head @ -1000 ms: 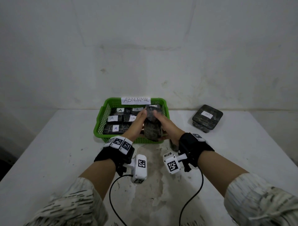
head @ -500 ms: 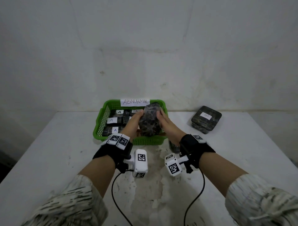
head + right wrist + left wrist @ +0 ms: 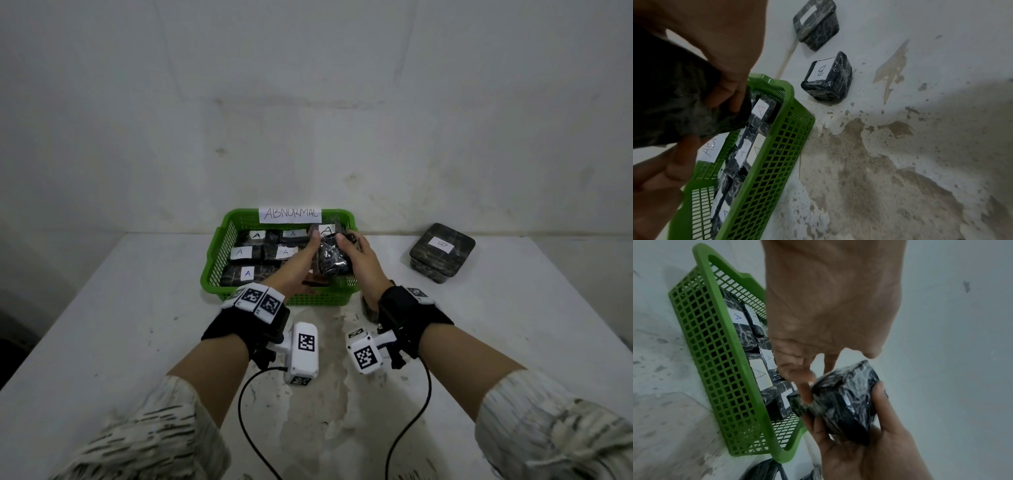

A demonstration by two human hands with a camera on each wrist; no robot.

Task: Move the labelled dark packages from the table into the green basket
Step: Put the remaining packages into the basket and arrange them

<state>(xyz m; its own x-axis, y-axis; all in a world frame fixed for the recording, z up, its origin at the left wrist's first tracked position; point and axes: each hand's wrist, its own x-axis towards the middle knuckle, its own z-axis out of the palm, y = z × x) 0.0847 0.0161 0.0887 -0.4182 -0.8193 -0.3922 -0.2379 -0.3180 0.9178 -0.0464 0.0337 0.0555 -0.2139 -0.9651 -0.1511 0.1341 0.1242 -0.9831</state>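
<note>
A dark, shiny wrapped package [image 3: 332,260] is held between both hands over the right side of the green basket [image 3: 212,270]. My left hand [image 3: 305,255] pinches its left edge, one digit pressed on the wrap [image 3: 807,392]. Cupped under the package [image 3: 846,402], my right hand [image 3: 356,253] has its fingers [image 3: 725,91] curled round the bottom and right side. I cannot see the held package's label. Several dark packages labelled A [image 3: 247,273] lie inside the basket [image 3: 719,353].
A dark package labelled B [image 3: 826,78] lies on the table just right of the basket [image 3: 777,146]. A stack of dark packages [image 3: 442,251] sits at the far right. A paper sign reading ABNORMAL [image 3: 289,214] hangs on the basket's back rim. The wall stands close behind.
Both hands have carried the package from above the basket's front rim further in over its right side, first lifting it, then turning and lowering it a little.
</note>
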